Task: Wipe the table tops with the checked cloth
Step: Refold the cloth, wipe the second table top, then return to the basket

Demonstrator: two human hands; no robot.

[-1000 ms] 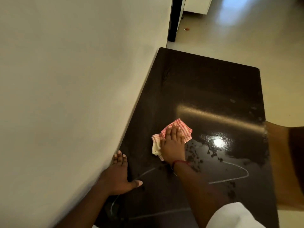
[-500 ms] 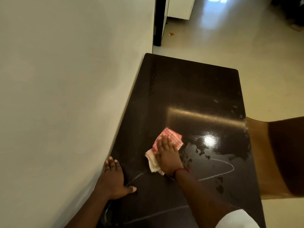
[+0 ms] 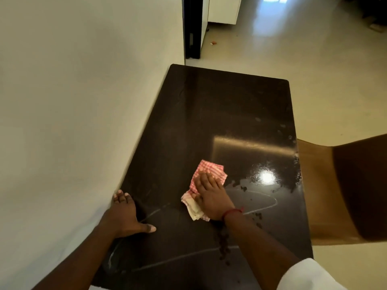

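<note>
A dark glossy table top stands against the wall on the left. The folded red-and-white checked cloth lies on it near the middle. My right hand presses flat on the cloth, covering its lower half. My left hand rests spread on the table's left edge beside the wall, holding nothing. Wet streaks and droplets shine on the surface to the right of the cloth and toward the near end.
A pale wall runs along the table's left side. A brown wooden chair or seat stands against the table's right edge. Pale floor lies beyond, with a dark door frame and a white cabinet at the back.
My right hand has slid the cloth slightly to the right and away from me across the table. The view has shifted a little. My left hand stays planted at the left edge.
</note>
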